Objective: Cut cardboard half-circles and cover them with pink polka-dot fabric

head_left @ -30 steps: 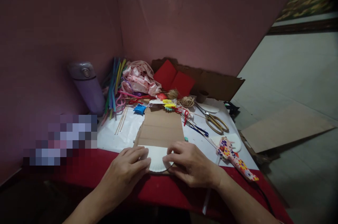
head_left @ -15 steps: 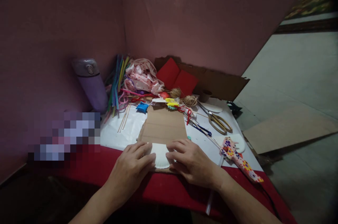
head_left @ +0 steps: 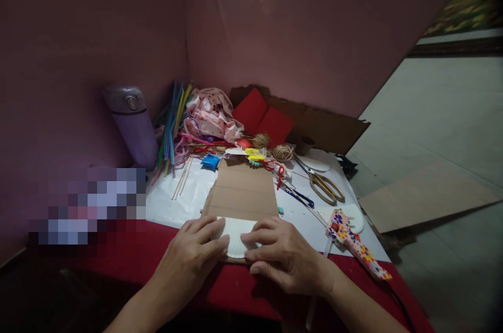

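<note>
A white paper plate (head_left: 234,239), with a straight far edge and a fluted rounded near edge, looks folded in half. It lies on a brown cardboard piece (head_left: 243,186) at the table's front. My left hand (head_left: 198,249) holds the plate's left side, with thumb and fingers bent over it. On the right side, my right hand (head_left: 285,254) presses its fingertips onto the plate, reaching a little further over its middle. Both hands partly hide the plate's ends.
Gold-handled scissors (head_left: 328,187), a blue-handled tool (head_left: 298,197) and a flower-patterned glue gun (head_left: 361,249) lie to the right. Behind are twine balls (head_left: 283,153), red paper (head_left: 251,113) and pipe cleaners (head_left: 173,123). A purple bottle (head_left: 133,126) stands left.
My right hand's fingers have shifted slightly left and toward me over the plate. My left hand stays at the plate's left side. The view has tilted a little.
</note>
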### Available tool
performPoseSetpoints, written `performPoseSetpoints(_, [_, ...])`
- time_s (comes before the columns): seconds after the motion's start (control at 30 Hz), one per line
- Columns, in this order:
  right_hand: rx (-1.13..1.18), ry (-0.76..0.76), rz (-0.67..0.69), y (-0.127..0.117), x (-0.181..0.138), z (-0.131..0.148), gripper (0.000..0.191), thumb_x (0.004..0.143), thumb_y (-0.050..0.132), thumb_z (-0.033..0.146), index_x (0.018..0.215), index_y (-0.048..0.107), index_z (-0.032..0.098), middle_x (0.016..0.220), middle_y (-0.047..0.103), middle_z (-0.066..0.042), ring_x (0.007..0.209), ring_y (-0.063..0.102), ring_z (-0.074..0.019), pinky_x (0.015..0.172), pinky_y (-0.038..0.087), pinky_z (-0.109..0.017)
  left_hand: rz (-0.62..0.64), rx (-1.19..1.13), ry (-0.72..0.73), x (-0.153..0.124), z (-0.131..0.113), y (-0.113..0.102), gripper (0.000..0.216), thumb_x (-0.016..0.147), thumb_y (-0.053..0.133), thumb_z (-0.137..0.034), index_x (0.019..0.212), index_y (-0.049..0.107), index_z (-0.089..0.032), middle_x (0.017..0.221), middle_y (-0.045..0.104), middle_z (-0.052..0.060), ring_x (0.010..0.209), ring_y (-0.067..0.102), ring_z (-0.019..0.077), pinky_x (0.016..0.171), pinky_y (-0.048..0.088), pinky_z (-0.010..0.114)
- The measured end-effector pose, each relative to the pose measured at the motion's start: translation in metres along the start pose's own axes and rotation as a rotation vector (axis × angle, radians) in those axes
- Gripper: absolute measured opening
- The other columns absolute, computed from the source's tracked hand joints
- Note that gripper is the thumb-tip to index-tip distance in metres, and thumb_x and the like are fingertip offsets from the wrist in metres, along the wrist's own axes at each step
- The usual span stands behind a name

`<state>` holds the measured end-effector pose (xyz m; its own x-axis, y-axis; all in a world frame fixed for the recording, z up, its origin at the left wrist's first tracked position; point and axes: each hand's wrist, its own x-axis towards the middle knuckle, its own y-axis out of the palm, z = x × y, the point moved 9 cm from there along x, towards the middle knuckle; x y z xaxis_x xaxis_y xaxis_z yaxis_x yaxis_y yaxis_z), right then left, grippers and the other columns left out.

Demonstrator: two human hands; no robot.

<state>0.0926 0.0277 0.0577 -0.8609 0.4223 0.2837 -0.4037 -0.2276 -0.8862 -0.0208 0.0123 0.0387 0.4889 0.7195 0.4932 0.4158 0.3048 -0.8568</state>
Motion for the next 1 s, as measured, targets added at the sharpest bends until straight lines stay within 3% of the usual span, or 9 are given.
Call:
performPoseSetpoints(0.17, [-0.097, 0.085, 0.018, 0.002, -0.001, -0.008, 0.016, 0.088, 0.055, 0.031, 0.099, 0.063, 0.023, 0.111, 0.064, -0.006, 0.106, 0.050, -0.0244, 0.087, 0.039, -0.040, 0.004, 0.021, 0.004, -0.001, -0.001, 0.001, 0.017, 0.089, 0.051, -0.021, 0.100, 0.064, -0.025, 0.114, 0.067, 0.009, 0.110, 0.057, 0.0262, 0.081, 0.049, 0.043])
performPoseSetpoints(0.53, [-0.154, 0.039, 0.080, 0.007, 0.001, 0.000, 0.021, 0.091, 0.049, 0.036, 0.089, 0.063, 0.021, 0.098, 0.065, -0.005, 0.085, 0.055, -0.0208, 0.074, 0.039, -0.037, 0.021, -0.071, -0.041, -0.005, 0.002, 0.001, 0.021, 0.087, 0.053, -0.021, 0.103, 0.066, -0.027, 0.120, 0.065, 0.008, 0.113, 0.056, 0.0268, 0.085, 0.049, 0.044])
performPoseSetpoints(0.63, [-0.164, 0.038, 0.082, 0.009, 0.000, 0.001, 0.021, 0.091, 0.049, 0.035, 0.085, 0.062, 0.019, 0.097, 0.065, -0.006, 0.083, 0.055, -0.0206, 0.072, 0.040, -0.036, -0.070, -0.272, -0.238, -0.017, 0.032, -0.011, 0.022, 0.089, 0.051, -0.026, 0.105, 0.066, -0.028, 0.125, 0.062, 0.007, 0.113, 0.056, 0.0233, 0.089, 0.048, 0.039])
performPoseSetpoints(0.7, [-0.159, 0.039, 0.089, 0.010, 0.000, 0.002, 0.020, 0.091, 0.051, 0.034, 0.083, 0.060, 0.019, 0.097, 0.065, -0.006, 0.084, 0.055, -0.0206, 0.072, 0.041, -0.036, -0.166, -0.413, -0.517, -0.031, 0.066, -0.021, 0.022, 0.087, 0.052, -0.032, 0.101, 0.067, -0.024, 0.116, 0.066, 0.008, 0.106, 0.060, 0.0231, 0.089, 0.048, 0.037])
performPoseSetpoints(0.77, [-0.154, 0.038, 0.096, 0.010, 0.000, 0.002, 0.018, 0.090, 0.051, 0.033, 0.082, 0.060, 0.019, 0.098, 0.065, -0.006, 0.085, 0.055, -0.0208, 0.073, 0.041, -0.036, -0.165, -0.549, -0.786, -0.044, 0.091, -0.019, 0.027, 0.084, 0.055, -0.039, 0.100, 0.066, -0.020, 0.104, 0.069, 0.009, 0.097, 0.063, 0.0244, 0.085, 0.049, 0.038])
performPoseSetpoints(0.83, [-0.155, 0.036, 0.093, 0.009, 0.001, 0.003, 0.017, 0.090, 0.052, 0.031, 0.082, 0.059, 0.019, 0.100, 0.064, -0.006, 0.087, 0.055, -0.0211, 0.073, 0.042, -0.035, -0.072, -0.736, -0.932, -0.045, 0.098, -0.008, 0.035, 0.080, 0.057, -0.044, 0.101, 0.062, -0.017, 0.099, 0.068, 0.009, 0.089, 0.064, 0.0245, 0.076, 0.051, 0.037])
performPoseSetpoints(1.0, [-0.154, 0.025, 0.090, 0.009, 0.001, 0.004, 0.018, 0.090, 0.051, 0.033, 0.082, 0.059, 0.019, 0.101, 0.064, -0.005, 0.086, 0.056, -0.0202, 0.075, 0.042, -0.035, 0.039, -1.071, -1.030, -0.024, 0.084, 0.005, 0.056, 0.065, 0.070, -0.043, 0.107, 0.052, -0.011, 0.082, 0.064, 0.006, 0.070, 0.060, 0.0183, 0.054, 0.047, 0.027])
